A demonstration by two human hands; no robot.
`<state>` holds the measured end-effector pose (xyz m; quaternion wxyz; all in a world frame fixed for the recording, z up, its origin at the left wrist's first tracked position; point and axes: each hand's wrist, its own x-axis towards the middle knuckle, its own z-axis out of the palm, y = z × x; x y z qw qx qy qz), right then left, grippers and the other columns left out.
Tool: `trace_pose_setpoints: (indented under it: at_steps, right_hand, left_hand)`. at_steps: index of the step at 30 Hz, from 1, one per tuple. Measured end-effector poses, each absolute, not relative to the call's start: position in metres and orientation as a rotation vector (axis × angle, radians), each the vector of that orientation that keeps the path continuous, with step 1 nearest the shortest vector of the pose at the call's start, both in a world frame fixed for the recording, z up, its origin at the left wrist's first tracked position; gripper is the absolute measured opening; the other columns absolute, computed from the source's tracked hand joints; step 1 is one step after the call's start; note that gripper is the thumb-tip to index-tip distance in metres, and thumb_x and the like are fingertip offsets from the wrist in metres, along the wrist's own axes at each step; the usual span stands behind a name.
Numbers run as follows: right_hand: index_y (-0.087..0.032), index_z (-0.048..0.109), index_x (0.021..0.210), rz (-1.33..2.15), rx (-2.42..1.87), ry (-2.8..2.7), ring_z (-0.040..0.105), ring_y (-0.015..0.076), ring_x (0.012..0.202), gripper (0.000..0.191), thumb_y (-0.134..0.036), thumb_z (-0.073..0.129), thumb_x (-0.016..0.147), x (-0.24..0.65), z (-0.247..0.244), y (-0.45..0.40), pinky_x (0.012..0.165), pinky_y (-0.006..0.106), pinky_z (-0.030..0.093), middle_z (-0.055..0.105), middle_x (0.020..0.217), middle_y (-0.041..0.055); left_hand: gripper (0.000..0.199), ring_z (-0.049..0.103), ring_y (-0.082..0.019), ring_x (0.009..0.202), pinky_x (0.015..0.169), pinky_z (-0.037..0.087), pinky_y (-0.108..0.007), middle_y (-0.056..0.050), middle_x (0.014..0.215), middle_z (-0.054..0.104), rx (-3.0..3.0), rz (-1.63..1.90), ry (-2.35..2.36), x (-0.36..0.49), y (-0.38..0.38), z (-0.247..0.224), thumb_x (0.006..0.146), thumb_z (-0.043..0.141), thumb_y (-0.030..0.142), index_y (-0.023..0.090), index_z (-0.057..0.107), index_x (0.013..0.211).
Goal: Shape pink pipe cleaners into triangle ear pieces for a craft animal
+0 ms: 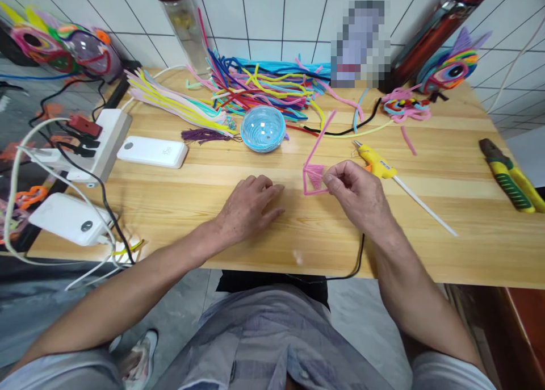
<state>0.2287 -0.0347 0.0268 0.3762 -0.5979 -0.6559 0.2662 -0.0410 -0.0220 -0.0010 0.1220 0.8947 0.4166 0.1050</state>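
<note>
Pinched between the thumb and forefinger of my right hand [357,194] is a pink pipe cleaner [305,180], bent into a squarish frame with a denser pink patch inside and a long straight end slanting up. My left hand [251,205] hovers over or rests on the wooden table, fingers apart, holding nothing. Just beyond my right hand lies a yellow glue gun [377,160] with a white glue stick [426,205] sticking out of its back. A blue coiled bowl [263,130] stands beyond my left hand.
Many coloured pipe cleaners [264,86] are heaped along the tiled wall. Power banks [152,152] and a power strip [104,143] with tangled cables occupy the left side. Pliers [508,177] lie at far right, below a colourful mask-like ornament [451,69]. A black cord [361,254] hangs over the front edge.
</note>
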Motion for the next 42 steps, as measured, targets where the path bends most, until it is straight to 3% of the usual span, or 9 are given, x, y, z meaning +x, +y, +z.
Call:
trace_pose_setpoints:
  at_steps: [2, 8, 14, 23, 35, 38, 42]
  right_hand:
    - [-0.025, 0.064, 0.082, 0.680, -1.527, -1.677, 0.053, 0.0162, 0.064, 0.016, -0.034, 0.065, 0.095, 0.229, 0.026, -0.034, 0.064, 0.033, 0.042, 0.061, 0.070, -0.0011]
    - [-0.025, 0.065, 0.082, 0.681, -1.531, -1.656, 0.054, 0.0168, 0.064, 0.020, -0.040, 0.068, 0.096, 0.229, 0.025, -0.034, 0.062, 0.034, 0.042, 0.062, 0.070, -0.0003]
    - [-0.026, 0.065, 0.081, 0.689, -1.526, -1.659, 0.054, 0.0177, 0.064, 0.020, -0.039, 0.069, 0.096, 0.228, 0.024, -0.033, 0.062, 0.036, 0.043, 0.063, 0.071, 0.0000]
    - [-0.025, 0.065, 0.083, 0.699, -1.525, -1.651, 0.054, 0.0168, 0.064, 0.017, -0.036, 0.069, 0.096, 0.229, 0.023, -0.034, 0.063, 0.034, 0.043, 0.062, 0.070, -0.0009]
    - [-0.025, 0.065, 0.083, 0.687, -1.542, -1.664, 0.054, 0.0167, 0.064, 0.016, -0.034, 0.068, 0.096, 0.229, 0.023, -0.033, 0.064, 0.034, 0.044, 0.063, 0.071, -0.0011]
    - [-0.025, 0.065, 0.082, 0.685, -1.540, -1.657, 0.055, 0.0172, 0.065, 0.016, -0.034, 0.068, 0.096, 0.229, 0.023, -0.033, 0.064, 0.035, 0.044, 0.064, 0.071, -0.0006]
    - [-0.026, 0.065, 0.082, 0.688, -1.532, -1.671, 0.056, 0.0185, 0.066, 0.017, -0.034, 0.070, 0.096, 0.229, 0.022, -0.033, 0.064, 0.037, 0.046, 0.065, 0.072, 0.0003]
  left_hand:
    - [0.039, 0.064, -0.030, 0.108, 0.094, 0.051, -0.046, -0.016, 0.126, 0.070, 2.644, 0.245, 1.203, -0.038, -0.020, -0.001, 0.105, 0.065, 0.037, 0.017, 0.074, 0.137]
    - [0.033, 0.062, -0.027, 0.101, 0.089, 0.047, -0.044, -0.013, 0.121, 0.073, 2.722, 0.154, 1.115, -0.040, -0.021, 0.006, 0.110, 0.056, 0.039, 0.021, 0.083, 0.111]
    - [0.040, 0.061, -0.031, 0.105, 0.089, 0.047, -0.045, -0.015, 0.124, 0.072, 2.769, 0.073, 1.179, -0.033, -0.026, 0.009, 0.107, 0.062, 0.042, 0.021, 0.074, 0.139]
    - [0.037, 0.061, -0.033, 0.109, 0.087, 0.045, -0.046, -0.016, 0.128, 0.071, 2.777, -0.061, 1.256, -0.032, -0.021, 0.016, 0.108, 0.061, 0.043, 0.020, 0.075, 0.133]
    - [0.026, 0.064, -0.027, 0.102, 0.091, 0.050, -0.043, -0.013, 0.118, 0.071, 2.628, 0.252, 1.132, -0.035, -0.011, 0.001, 0.109, 0.057, 0.034, 0.018, 0.076, 0.103]
    - [0.020, 0.066, -0.027, 0.106, 0.094, 0.052, -0.043, -0.013, 0.118, 0.071, 2.556, 0.377, 1.162, -0.044, -0.013, -0.003, 0.104, 0.066, 0.035, 0.018, 0.076, 0.106]
    - [0.031, 0.067, -0.030, 0.109, 0.096, 0.055, -0.046, -0.015, 0.122, 0.071, 2.511, 0.457, 1.265, -0.054, -0.019, -0.007, 0.100, 0.072, 0.037, 0.016, 0.075, 0.123]
